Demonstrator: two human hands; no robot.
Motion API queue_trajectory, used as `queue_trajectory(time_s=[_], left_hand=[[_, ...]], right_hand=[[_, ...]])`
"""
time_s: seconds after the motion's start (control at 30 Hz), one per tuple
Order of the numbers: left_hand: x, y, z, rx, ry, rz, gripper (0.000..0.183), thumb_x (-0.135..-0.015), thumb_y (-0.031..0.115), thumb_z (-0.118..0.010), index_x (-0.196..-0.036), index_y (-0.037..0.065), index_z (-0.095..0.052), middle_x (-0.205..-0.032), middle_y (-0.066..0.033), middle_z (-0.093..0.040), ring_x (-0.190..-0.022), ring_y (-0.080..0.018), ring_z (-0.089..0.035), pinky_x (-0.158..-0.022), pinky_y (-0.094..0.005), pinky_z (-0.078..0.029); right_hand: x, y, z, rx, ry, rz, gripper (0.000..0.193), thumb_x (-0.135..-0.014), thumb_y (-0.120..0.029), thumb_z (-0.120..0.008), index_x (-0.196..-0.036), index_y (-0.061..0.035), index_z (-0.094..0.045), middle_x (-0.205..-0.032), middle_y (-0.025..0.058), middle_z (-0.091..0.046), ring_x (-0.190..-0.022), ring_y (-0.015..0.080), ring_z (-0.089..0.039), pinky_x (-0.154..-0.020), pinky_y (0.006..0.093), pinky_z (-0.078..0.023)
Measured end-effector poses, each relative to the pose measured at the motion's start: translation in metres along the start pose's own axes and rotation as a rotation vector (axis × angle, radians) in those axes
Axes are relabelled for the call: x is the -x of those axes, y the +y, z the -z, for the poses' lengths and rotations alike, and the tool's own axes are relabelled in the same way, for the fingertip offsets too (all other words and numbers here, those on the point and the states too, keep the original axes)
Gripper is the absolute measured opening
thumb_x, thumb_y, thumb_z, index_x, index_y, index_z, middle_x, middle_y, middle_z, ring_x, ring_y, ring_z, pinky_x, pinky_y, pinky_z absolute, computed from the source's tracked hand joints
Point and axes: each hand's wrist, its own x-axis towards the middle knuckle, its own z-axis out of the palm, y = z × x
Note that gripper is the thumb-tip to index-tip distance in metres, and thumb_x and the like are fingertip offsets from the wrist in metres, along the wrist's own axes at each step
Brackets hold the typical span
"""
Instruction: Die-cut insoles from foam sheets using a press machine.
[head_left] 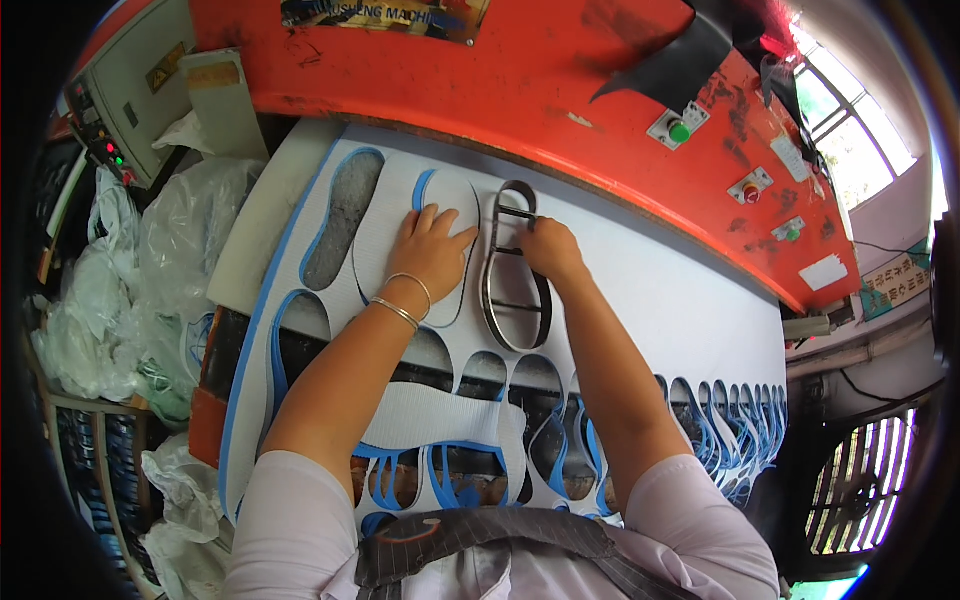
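Note:
A sole-shaped steel cutting die point(519, 307) with crossbars lies on a white ribbed foam sheet point(650, 300) with blue edges. My right hand point(550, 247) is closed on the right rim of its upper part. To the left, my left hand point(430, 250) rests with fingers spread on a cut sole piece point(457, 195) that sits within the sheet. A blue gap shows along the top left of that piece. Another outline is cut beside it, partly under my left wrist. At the far left, a sole-shaped hole point(343, 220) shows the grey surface below.
A red machine beam point(560, 90) with a green button point(679, 131) spans the far side. Nearer me hang cut strips of sheet point(715, 430) and a loose white sole-shaped piece point(430, 415). Plastic bags point(190, 240) and a control box point(130, 90) stand at left.

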Motion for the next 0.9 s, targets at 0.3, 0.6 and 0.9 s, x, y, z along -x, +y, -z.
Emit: queue_trajectory(time_s=[0.3,0.6,0.9], left_hand=[[0.025,0.025,0.024,0.047,-0.079,0.016,0.045,-0.086,0.019,-0.051,-0.13,0.009,-0.056,-0.142,-0.0044,-0.044,-0.141,-0.0245,-0.026,-0.115,-0.0472,-0.016],[0.021,0.048,0.026,0.114,-0.162,0.076,0.047,-0.084,0.018,-0.048,-0.13,0.01,-0.056,-0.144,-0.0036,-0.043,-0.142,-0.0242,-0.023,-0.116,-0.0479,-0.014],[0.013,0.089,0.027,0.159,0.267,0.163,0.05,-0.076,0.005,-0.057,-0.126,0.004,-0.054,-0.135,-0.0187,-0.047,-0.13,-0.0342,-0.038,-0.107,-0.0453,-0.033]], right_hand=[[0.108,0.059,-0.012,-0.145,0.099,0.584,0.106,-0.056,-0.049,-0.087,-0.138,-0.0034,-0.039,-0.142,0.0304,-0.037,-0.136,0.0434,-0.031,-0.112,0.0476,-0.025],[0.121,0.057,-0.017,-0.183,0.257,0.532,0.081,-0.059,-0.042,-0.083,-0.123,-0.0023,-0.053,-0.136,0.0328,-0.042,-0.131,0.0436,-0.038,-0.11,0.0493,-0.028],[0.131,0.129,0.05,-0.42,0.334,0.683,0.099,-0.07,-0.055,-0.076,-0.146,-0.0112,-0.031,-0.149,0.0288,-0.026,-0.142,0.0416,-0.018,-0.113,0.0527,-0.02]])
